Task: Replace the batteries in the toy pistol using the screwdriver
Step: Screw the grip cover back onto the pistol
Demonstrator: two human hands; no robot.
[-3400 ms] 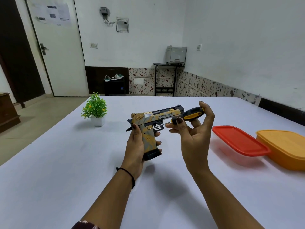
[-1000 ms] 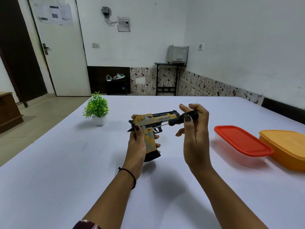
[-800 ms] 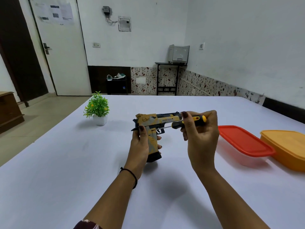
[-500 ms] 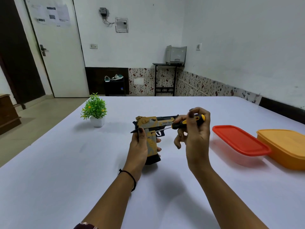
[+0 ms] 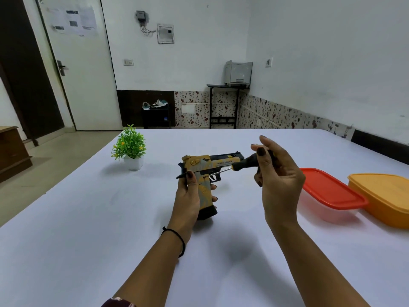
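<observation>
Nearest the camera a patterned sleeve (image 5: 117, 302) edges into view and two bare forearms reach out over the white table (image 5: 77, 229); a thin black band (image 5: 180, 242) circles the left wrist; the left hand (image 5: 186, 204) is wrapped round the grip of the toy pistol (image 5: 199, 165), thumb up along the back, fingertips showing on the far side; the pistol is held upright above the table near its middle, barrel pointing right, black base of the grip lowest; the right hand (image 5: 281, 185) pinches the black handle of the screwdriver (image 5: 245, 163) between thumb and curled fingers, one finger lifted free; the shaft slants down and left, its tip at the pistol's side just above the grip, beside the trigger; further right a red-lidded container (image 5: 329, 189) and a yellow container (image 5: 382, 196) sit touching; beyond on the left stands a small potted plant (image 5: 130, 148); at the far wall, a white door (image 5: 84, 69) and a printer (image 5: 238, 73) on a black stand (image 5: 223, 103).
</observation>
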